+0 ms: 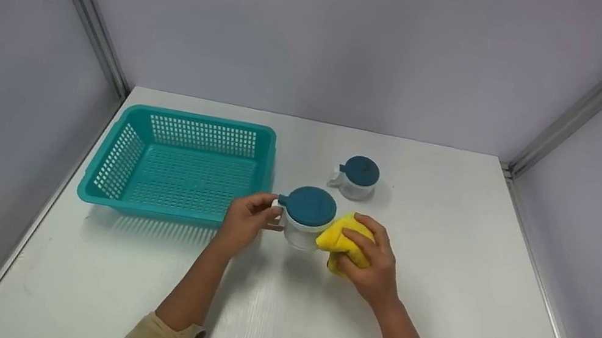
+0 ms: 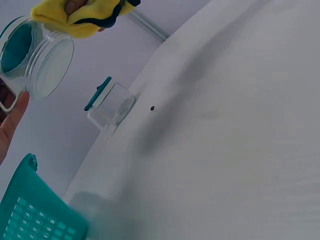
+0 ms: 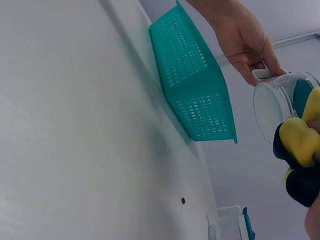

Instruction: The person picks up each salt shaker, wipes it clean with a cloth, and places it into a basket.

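Observation:
A clear jar with a teal lid (image 1: 306,215) is held off the white table, as the wrist views show (image 2: 42,62) (image 3: 277,102). My left hand (image 1: 247,218) grips its white handle on the left side. My right hand (image 1: 372,256) clutches a bunched yellow cloth (image 1: 343,239) and presses it against the jar's right wall; the cloth (image 2: 80,14) (image 3: 300,142) has dark trim. A second, smaller clear jar with a teal lid (image 1: 357,177) stands on the table behind, untouched (image 2: 111,106).
A teal perforated basket (image 1: 184,166) sits at the left of the white table (image 1: 440,293), close to my left hand, with nothing in it. Grey walls with metal corner rails enclose the table on three sides.

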Action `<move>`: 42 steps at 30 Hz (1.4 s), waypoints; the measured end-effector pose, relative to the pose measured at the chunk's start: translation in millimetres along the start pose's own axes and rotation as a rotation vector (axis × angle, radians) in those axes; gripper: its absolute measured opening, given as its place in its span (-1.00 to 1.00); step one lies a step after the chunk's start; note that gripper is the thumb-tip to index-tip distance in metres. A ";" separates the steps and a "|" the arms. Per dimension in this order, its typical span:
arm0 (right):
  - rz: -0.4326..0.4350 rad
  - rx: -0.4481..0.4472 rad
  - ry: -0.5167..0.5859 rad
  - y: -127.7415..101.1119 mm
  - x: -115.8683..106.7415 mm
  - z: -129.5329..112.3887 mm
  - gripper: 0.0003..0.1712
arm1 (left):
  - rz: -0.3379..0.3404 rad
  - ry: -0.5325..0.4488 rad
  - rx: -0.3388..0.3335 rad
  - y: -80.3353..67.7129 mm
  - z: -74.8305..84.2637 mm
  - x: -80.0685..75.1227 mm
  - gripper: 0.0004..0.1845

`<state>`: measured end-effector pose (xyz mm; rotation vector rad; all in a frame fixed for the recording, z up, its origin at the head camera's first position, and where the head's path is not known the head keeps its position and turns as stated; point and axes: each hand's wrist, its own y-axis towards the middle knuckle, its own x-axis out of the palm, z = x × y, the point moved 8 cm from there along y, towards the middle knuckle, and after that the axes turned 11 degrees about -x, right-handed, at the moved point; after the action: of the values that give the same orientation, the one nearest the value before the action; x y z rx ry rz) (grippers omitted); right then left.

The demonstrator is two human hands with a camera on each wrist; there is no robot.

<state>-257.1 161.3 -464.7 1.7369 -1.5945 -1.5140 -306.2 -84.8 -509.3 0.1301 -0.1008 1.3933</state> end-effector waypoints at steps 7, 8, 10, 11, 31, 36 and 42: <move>-0.043 -0.210 -0.041 10.6 -5.9 -21.3 -0.59 | -0.063 -0.003 -0.032 5.8 3.8 3.7 -0.70; -0.045 -0.226 -0.047 11.4 -6.5 -23.0 -0.63 | -0.066 0.002 -0.029 6.6 4.0 4.6 -0.70; -0.049 -0.249 -0.058 12.0 -6.9 -24.9 -0.67 | -0.066 0.008 -0.024 7.7 3.6 5.8 -0.70; -0.050 -0.256 -0.061 11.9 -6.9 -25.3 -0.68 | -0.064 0.007 -0.027 8.5 2.5 6.1 -0.70; -0.111 -0.258 -0.096 -8.4 4.6 -16.4 -0.59 | -0.052 0.031 -0.049 17.2 -2.3 4.3 -0.74; -0.098 -0.249 -0.092 -7.3 3.5 -17.5 -0.56 | -0.053 0.037 -0.078 19.6 -4.2 5.9 -0.77; -0.065 -0.258 -0.104 -2.0 0.0 -20.6 -0.65 | -0.053 0.052 -0.123 22.6 -9.0 7.4 -0.78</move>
<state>-238.7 153.9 -458.6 1.6038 -1.3294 -1.7803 -327.2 -72.3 -516.4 -0.0062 -0.1386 1.3327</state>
